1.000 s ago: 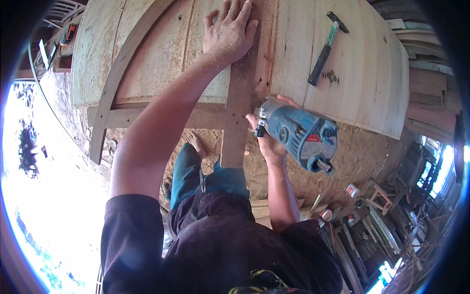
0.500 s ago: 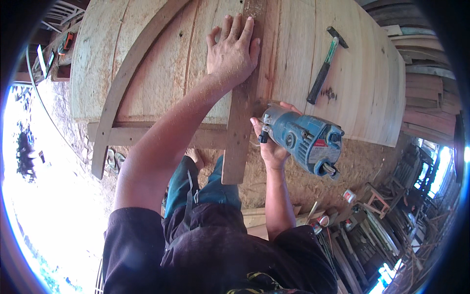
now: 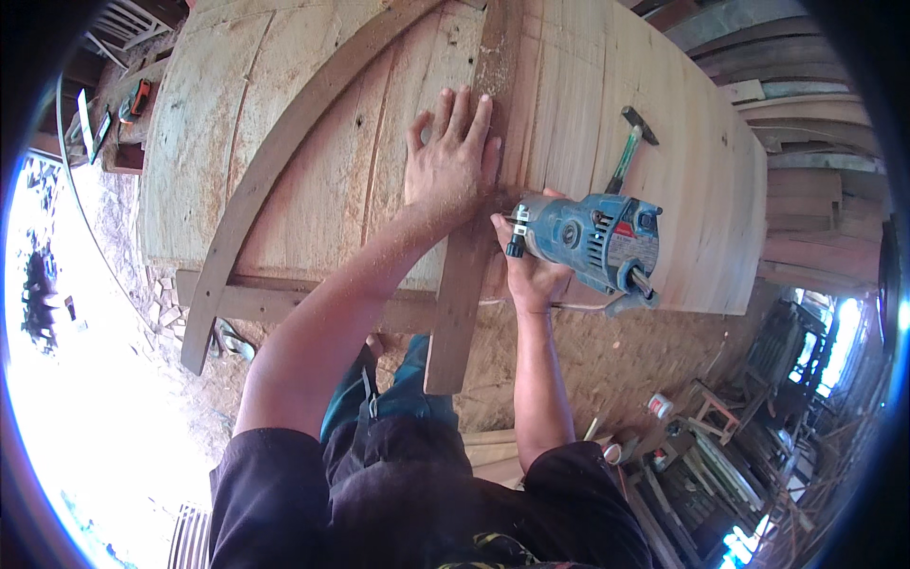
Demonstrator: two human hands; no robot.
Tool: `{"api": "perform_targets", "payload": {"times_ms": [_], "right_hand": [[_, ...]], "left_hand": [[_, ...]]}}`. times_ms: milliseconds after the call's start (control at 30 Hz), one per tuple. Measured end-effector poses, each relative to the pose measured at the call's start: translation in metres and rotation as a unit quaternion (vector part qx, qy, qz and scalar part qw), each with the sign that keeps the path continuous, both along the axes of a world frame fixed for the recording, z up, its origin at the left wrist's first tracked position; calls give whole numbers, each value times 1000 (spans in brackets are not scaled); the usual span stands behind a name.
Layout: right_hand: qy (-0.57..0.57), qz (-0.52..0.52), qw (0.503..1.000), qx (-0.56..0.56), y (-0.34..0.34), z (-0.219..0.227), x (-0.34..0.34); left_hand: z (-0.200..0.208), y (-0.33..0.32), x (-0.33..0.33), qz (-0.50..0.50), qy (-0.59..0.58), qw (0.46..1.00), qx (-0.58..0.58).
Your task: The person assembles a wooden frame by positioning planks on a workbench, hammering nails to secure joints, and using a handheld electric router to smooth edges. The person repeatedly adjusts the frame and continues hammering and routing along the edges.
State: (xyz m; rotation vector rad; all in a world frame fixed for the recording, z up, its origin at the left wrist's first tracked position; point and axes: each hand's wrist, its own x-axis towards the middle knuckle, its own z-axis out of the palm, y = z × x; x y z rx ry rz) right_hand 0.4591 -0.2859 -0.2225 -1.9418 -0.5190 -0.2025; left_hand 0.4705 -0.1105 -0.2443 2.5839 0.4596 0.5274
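Blue-bodied, the router (image 3: 592, 242) is sitting in the grasping right hand (image 3: 531, 280) over the plank panel's (image 3: 706, 213) near edge, while the left hand (image 3: 448, 171), splayed, gripping nothing, is lying partly across the dark batten (image 3: 462, 284), apparently steadying it.

The left arm (image 3: 346, 294) slants forward and rightward from a bent elbow, its wrist turned so that the left grip (image 3: 444, 175) points ahead, palm down, fingers (image 3: 462, 112) spread. The right arm (image 3: 538, 370) reaches almost straight ahead and less far; the right grip (image 3: 531, 283) is cupped in a hold, thumb (image 3: 501, 229) on its left side, most fingers hidden.
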Motion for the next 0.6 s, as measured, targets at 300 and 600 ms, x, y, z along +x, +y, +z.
{"api": "perform_targets", "payload": {"times_ms": [300,600], "right_hand": [[33,6,998,60,27,-6,50],[36,43,989,139,74,-7,126]], "left_hand": [[7,1,-1,-1,26,999,-23],[12,5,-2,-7,33,998,-61]]}}
